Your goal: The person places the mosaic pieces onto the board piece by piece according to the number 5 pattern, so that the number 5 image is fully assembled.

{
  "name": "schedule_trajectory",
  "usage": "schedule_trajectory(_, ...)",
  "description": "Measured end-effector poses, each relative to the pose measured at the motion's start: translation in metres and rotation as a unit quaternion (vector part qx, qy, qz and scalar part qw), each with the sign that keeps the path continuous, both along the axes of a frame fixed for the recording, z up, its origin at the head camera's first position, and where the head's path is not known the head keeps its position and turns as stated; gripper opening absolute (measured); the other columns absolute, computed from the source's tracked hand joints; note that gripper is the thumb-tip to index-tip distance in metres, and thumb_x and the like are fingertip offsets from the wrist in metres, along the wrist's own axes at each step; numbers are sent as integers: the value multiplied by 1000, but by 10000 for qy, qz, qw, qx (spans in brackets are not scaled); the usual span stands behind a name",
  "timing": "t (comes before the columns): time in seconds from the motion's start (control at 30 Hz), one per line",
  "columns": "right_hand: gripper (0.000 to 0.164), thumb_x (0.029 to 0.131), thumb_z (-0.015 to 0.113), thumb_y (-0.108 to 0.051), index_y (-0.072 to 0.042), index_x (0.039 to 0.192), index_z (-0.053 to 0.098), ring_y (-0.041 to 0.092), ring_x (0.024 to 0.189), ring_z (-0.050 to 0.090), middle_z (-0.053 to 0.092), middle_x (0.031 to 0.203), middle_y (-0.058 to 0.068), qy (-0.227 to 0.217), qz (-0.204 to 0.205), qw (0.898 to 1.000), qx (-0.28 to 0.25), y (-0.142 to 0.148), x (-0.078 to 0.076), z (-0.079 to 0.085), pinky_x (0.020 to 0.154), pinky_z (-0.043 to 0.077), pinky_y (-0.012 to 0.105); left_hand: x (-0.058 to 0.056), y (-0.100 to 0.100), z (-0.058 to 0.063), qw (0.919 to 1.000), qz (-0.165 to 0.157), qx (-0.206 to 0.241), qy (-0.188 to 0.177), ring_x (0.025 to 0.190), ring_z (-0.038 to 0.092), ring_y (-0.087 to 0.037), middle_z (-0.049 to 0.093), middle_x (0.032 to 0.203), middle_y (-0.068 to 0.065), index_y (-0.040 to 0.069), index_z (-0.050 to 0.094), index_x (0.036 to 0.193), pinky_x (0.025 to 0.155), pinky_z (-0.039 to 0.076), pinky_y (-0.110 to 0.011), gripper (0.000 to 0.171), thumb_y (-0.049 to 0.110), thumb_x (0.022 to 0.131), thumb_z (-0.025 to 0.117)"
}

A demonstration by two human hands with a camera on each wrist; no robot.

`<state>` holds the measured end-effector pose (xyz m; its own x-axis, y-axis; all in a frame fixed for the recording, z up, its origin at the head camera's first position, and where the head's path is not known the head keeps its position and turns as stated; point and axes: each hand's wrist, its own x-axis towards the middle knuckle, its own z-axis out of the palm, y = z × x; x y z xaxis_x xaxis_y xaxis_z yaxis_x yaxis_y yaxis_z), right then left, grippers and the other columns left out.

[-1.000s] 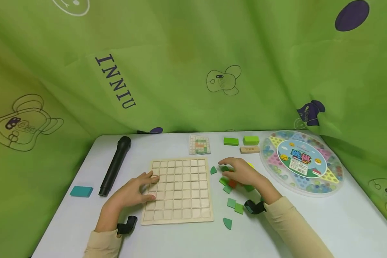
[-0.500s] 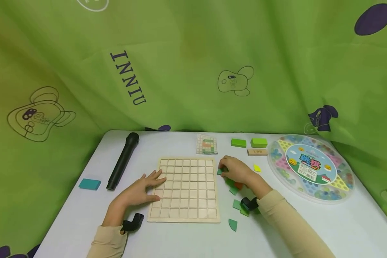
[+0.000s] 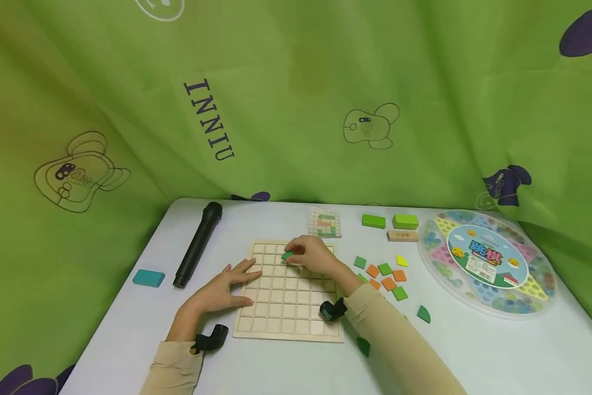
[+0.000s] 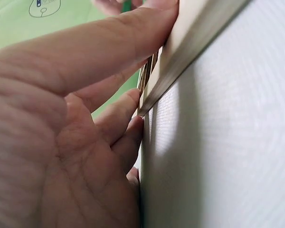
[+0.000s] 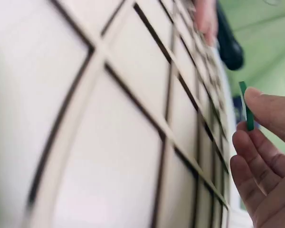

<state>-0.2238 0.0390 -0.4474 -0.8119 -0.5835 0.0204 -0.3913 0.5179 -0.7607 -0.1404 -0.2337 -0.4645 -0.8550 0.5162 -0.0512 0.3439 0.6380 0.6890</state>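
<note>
Tile Held Over Grid Board: No Visible Cell Filled

Right hand [image 3: 315, 255]: thumb and fingers are pinching one green tile [image 3: 287, 255]. The tile is hanging over the far part of the grid board [image 3: 276, 296] and, in the right wrist view, appears to be staying clear of its surface. Left hand [image 3: 216, 291]: fingers are spreading apart and resting on the board's left edge.

Status: none of the cells in view is holding a tile. Judging by this layout, placement is standing at its very start, with the pinched tile as the first piece in progress. Orange and green loose tiles [image 3: 388, 283], a yellow piece [image 3: 401, 260] and a dark green quarter-round [image 3: 423, 314] are lying off the board to the right, unplaced. A card [image 3: 324, 222] showing a coloured grid is lying beyond the board's far edge.

Visibility limits: the fingers are covering much of the pinched tile, and the right wrist view is showing it edge-on, so its outline cannot be told. The cell beneath it cannot be fixed. The right hand and wrist are hiding several cells; the right sleeve [image 3: 389, 329] is partly covering further green pieces. The card's pattern is appearing too small to read cell by cell.
</note>
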Motion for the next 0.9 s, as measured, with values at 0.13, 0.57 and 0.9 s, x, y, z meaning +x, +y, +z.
schedule_trajectory(0.13,18,86,71,-16,-10,103,71,10,83,58,65,94,0,60,93,9995,298,-16,-4,-5,73,51,24,1,3,-1,10000,5,24,-50,145,17,-32,24,156,-11,14,50,139,117,3,-58,68,37,79,74)
schedule_trajectory(0.57,19,85,70,-12,-11,104,70,14,88,54,54,102,3,-350,-28,9990,289,-22,-2,-9,79,51,27,-3,3,1,10000,-10,1,-27,146,16,-33,25,156,-11,15,51,138,116,2,-59,68,37,78,75)
schedule_trajectory(0.9,42,87,68,-13,-7,128,58,22,110,58,62,120,9,-158,-75,9998,-73,6,9,-4,96,49,36,1,3,1,9999,116,17,-58,145,17,-34,25,156,-12,14,51,138,116,2,-59,68,33,78,76)
